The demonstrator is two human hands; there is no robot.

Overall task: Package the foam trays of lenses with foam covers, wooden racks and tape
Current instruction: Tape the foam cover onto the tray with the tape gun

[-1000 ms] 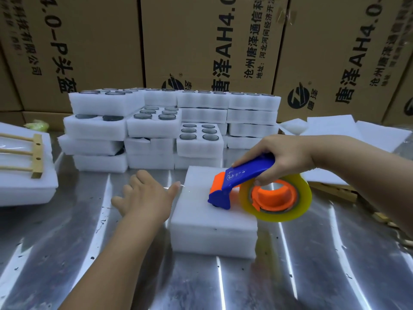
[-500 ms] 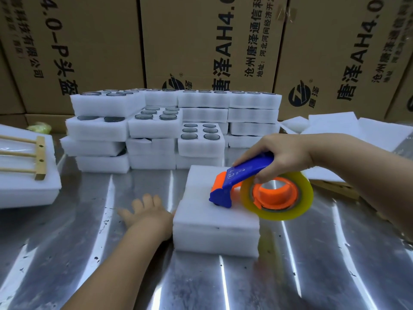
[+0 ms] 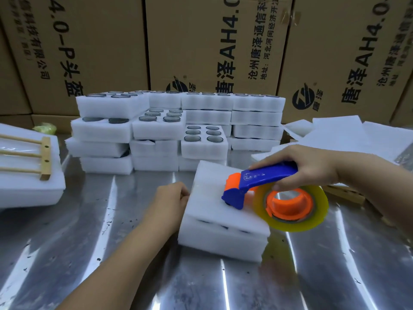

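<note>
Evidently the step in hand is taping the covered tray shut. Doing it well likely means keeping the nose of the blue-and-orange tape dispenser (image 3: 263,175) pressed flat on the white foam cover (image 3: 207,182) and drawing it straight across, so that the strip lies without wrinkles and runs down over the side. The right hand (image 3: 312,166) wraps its fingers around the blue handle, above the yellowish clear tape roll (image 3: 312,222), which overhangs the block's right side. The left hand (image 3: 172,198) sits against the block's left side with fingers curled. Whether they pinch a tape end or only brace the foam cannot be told, but firm bracing seems needed, since light foam would slide on the shiny steel table (image 3: 134,253). The cover does not sit flush on the white foam tray (image 3: 223,242) beneath it; a thin gap at the near side shows dark round lenses (image 3: 223,227), so pressing the two together first would probably help. This block lies near the table's middle, well apart from the stacks of open lens trays (image 3: 156,130) along the far edge.
</note>
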